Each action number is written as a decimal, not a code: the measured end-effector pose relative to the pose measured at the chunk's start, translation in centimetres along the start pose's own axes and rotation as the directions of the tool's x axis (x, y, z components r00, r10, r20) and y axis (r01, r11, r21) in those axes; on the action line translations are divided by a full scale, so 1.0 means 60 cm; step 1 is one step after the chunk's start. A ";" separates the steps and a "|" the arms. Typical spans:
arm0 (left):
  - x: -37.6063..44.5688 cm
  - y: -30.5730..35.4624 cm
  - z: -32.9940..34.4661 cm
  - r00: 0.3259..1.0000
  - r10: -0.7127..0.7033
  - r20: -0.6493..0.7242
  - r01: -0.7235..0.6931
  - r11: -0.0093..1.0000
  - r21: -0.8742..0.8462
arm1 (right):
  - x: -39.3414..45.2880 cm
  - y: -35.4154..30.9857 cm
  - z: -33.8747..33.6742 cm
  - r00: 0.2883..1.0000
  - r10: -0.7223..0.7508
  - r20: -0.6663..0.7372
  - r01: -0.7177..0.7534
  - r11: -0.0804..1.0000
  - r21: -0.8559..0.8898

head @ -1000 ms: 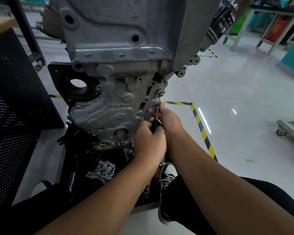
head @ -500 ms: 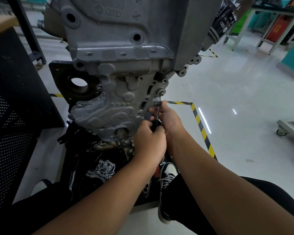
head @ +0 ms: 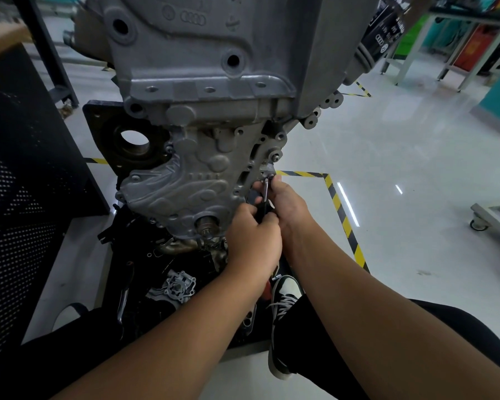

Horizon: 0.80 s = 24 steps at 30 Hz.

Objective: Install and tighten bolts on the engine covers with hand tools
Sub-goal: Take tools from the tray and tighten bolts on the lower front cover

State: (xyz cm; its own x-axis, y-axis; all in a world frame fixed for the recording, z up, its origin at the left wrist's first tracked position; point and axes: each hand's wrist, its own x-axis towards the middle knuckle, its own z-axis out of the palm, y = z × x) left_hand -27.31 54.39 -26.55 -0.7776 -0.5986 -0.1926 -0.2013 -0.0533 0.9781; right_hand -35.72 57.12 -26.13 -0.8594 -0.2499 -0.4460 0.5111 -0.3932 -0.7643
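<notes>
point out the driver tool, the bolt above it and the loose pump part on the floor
driver tool (head: 266, 188): head view, on its thin metal shaft between the hands
bolt (head: 275, 157): head view, on its head at the cover's right edge
loose pump part (head: 179, 287): head view, on its round centre

Engine block: large grey cast-metal engine block (head: 202, 47), matt, grainy, with embossed rings.
Cover: pale grey ribbed metal cover (head: 182, 192), dull, slightly stained.
Tool: slim steel tool shaft (head: 266, 189), bright and smooth, with a black handle.
Floor: pale glossy floor (head: 401, 174), mirror-smooth, reflecting lights.
Tape: yellow-and-black striped floor tape (head: 337, 202), flat and matt.
Panel: black perforated metal panel (head: 15, 226), matt.
Shoe: black-and-white laced shoe (head: 283, 307), soft upper.
</notes>
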 end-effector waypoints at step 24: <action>0.001 0.003 -0.004 1.000 -0.004 0.026 0.004 1.000 0.012 | -0.004 0.002 0.002 0.999 -0.001 0.052 0.003 0.999 -0.033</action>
State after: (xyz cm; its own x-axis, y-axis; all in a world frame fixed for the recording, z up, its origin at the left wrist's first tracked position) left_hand -27.26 54.16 -26.38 -0.7917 -0.5777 -0.1985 -0.2111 -0.0463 0.9764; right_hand -35.46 57.02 -26.05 -0.8578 -0.2954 -0.4206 0.5081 -0.3641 -0.7806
